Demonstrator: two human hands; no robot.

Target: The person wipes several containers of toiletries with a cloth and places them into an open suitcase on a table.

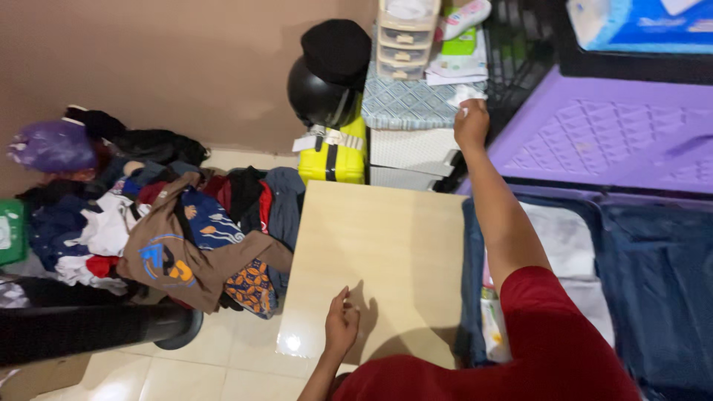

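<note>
A heap of mixed clothes fills the left of the frame on the tiled floor, pressing against the left edge of the pale wooden tabletop at centre. Behind the tabletop, toward the upper centre, stand a yellow case, a black helmet with a black cap on top, and a white storage cabinet with a patterned blue-grey top. A small set of plastic drawers sits on that cabinet. A purple plastic surface occupies the upper right; blue bedding lies at lower right.

The right hand is extended to the upper centre, closed around a white crumpled tissue at the right edge of the cabinet top. The tissue shows above the knuckles, just beside a stack of papers.

The left hand rests on the near edge of the tabletop at lower centre, fingers loosely curled, holding nothing.

The tabletop surface is bare between the two hands. The right forearm runs along its right edge, over the bedding. The cabinet top is crowded behind the tissue.
</note>
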